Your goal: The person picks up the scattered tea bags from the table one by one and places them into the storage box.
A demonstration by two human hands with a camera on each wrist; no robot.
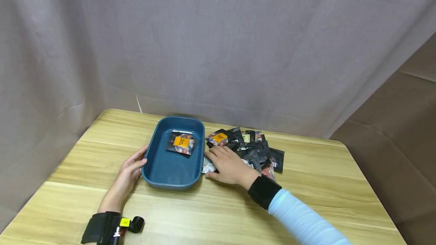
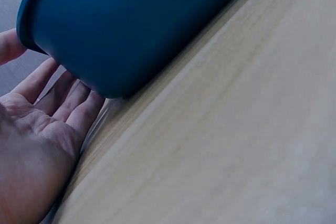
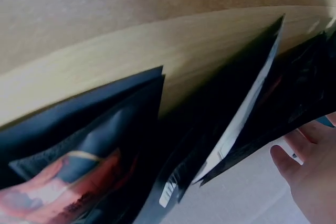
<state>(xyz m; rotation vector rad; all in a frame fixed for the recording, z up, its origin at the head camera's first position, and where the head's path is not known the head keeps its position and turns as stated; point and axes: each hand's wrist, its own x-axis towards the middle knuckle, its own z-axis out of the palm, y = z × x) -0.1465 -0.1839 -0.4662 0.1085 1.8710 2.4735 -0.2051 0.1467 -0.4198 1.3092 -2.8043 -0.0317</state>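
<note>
A blue tray (image 1: 172,175) stands on the table with a few black packets bearing an orange label (image 1: 183,142) inside. At its left side, my left hand (image 1: 127,169) holds it, thumb by the rim and fingers against the outer wall; the left wrist view shows the tray's side (image 2: 110,30) above those fingers (image 2: 73,100). Just right of the tray, my right hand (image 1: 226,165) has thumb and fingers around a whitish packet (image 1: 208,165), partly covered by the hand. In the right wrist view, the right hand (image 3: 315,166) appears at the edge, its contact hidden.
A loose heap of mostly black packets (image 1: 259,152) lies beyond and right of the right hand, some with coloured prints. One black packet (image 1: 277,160) lies at the heap's right end. Grey cloth (image 1: 238,48) hangs behind the wooden table (image 1: 323,184).
</note>
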